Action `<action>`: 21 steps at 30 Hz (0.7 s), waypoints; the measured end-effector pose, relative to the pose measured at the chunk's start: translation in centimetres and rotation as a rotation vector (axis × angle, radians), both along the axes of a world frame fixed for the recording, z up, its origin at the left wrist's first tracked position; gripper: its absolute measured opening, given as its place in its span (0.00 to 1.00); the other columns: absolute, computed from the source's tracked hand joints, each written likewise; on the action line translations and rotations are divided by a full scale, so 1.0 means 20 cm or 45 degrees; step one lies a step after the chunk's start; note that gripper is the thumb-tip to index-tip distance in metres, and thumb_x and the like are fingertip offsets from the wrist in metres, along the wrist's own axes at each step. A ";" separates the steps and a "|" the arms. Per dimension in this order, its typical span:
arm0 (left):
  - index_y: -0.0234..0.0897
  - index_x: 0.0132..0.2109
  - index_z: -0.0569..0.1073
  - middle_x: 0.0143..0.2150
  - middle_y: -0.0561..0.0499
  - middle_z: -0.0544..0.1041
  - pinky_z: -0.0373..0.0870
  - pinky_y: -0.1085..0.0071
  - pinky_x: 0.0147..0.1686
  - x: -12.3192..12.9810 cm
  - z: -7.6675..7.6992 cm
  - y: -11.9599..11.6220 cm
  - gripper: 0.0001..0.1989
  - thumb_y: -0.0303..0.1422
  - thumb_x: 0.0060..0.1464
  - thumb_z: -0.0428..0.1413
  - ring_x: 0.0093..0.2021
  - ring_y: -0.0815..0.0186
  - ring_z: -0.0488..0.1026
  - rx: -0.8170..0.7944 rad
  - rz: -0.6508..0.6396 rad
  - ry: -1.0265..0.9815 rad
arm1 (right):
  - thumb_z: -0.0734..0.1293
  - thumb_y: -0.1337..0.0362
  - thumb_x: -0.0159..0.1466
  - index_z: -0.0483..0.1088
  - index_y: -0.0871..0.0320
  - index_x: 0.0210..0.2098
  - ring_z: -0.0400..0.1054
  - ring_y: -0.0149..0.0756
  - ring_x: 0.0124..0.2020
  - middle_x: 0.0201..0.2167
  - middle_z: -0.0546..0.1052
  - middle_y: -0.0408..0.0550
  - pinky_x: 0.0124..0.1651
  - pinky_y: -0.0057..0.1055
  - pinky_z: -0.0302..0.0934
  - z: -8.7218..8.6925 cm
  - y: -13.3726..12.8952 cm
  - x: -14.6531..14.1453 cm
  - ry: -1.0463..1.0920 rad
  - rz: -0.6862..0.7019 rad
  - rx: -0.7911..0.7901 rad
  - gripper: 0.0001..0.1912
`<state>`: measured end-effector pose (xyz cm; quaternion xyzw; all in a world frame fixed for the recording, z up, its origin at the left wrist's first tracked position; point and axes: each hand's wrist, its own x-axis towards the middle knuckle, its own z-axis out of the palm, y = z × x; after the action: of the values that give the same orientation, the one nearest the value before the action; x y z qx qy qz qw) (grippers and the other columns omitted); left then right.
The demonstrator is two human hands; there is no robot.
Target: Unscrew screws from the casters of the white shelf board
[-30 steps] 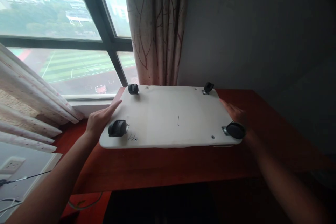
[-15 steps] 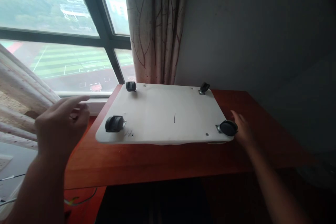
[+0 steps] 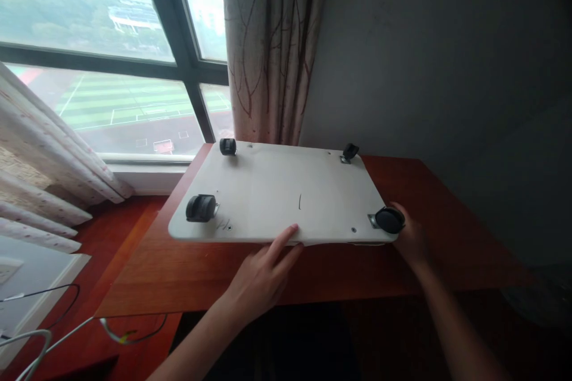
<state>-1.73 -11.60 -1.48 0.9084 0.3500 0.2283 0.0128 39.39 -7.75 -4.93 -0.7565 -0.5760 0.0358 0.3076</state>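
Observation:
A white board with rounded corners lies flat on a reddish-brown table, its underside facing up. Black swivel casters stand at its corners: front left, back left, back right and front right. My left hand reaches the middle of the front edge, fingers stretched out. Its index fingertip rests on top of the board, and another finger meets the edge. My right hand is closed around the front right corner, beside the caster, which partly hides its fingers.
The wooden table extends past the board at the front and right. A window and a patterned curtain stand behind on the left, a grey wall on the right. Cables hang at lower left.
My left hand has come from the air left of the board to its front edge. My right hand has closed in on the front right corner. The board rests in the same place.

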 end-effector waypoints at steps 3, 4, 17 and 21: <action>0.34 0.61 0.69 0.72 0.39 0.58 0.80 0.63 0.45 0.01 -0.04 0.02 0.24 0.20 0.59 0.48 0.51 0.57 0.78 -0.041 -0.007 -0.140 | 0.66 0.51 0.60 0.74 0.58 0.48 0.76 0.47 0.45 0.44 0.81 0.57 0.44 0.40 0.69 0.11 0.02 0.01 0.320 -0.117 0.214 0.22; 0.34 0.61 0.69 0.72 0.39 0.58 0.79 0.63 0.48 0.01 -0.04 0.02 0.24 0.20 0.60 0.48 0.54 0.57 0.77 -0.053 -0.009 -0.186 | 0.67 0.50 0.60 0.74 0.58 0.45 0.76 0.46 0.43 0.43 0.81 0.57 0.41 0.37 0.69 0.16 0.03 0.02 0.405 -0.152 0.315 0.21; 0.37 0.61 0.69 0.73 0.41 0.57 0.78 0.58 0.51 0.09 -0.04 0.07 0.23 0.22 0.60 0.48 0.57 0.53 0.75 -0.094 0.054 -0.207 | 0.67 0.61 0.56 0.72 0.58 0.41 0.74 0.36 0.23 0.25 0.76 0.45 0.19 0.25 0.56 0.88 0.06 -0.07 0.433 -0.130 1.165 0.14; 0.36 0.61 0.69 0.73 0.40 0.58 0.78 0.57 0.50 0.11 -0.03 0.09 0.23 0.22 0.60 0.48 0.57 0.52 0.74 -0.083 0.056 -0.199 | 0.67 0.63 0.58 0.74 0.59 0.40 0.73 0.34 0.21 0.21 0.74 0.42 0.23 0.27 0.62 0.99 0.07 -0.20 0.468 0.078 1.062 0.11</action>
<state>0.44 -9.71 -2.17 0.8790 0.3751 0.2873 0.0647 35.37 -6.40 14.89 -0.5317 -0.4992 -0.0565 0.6818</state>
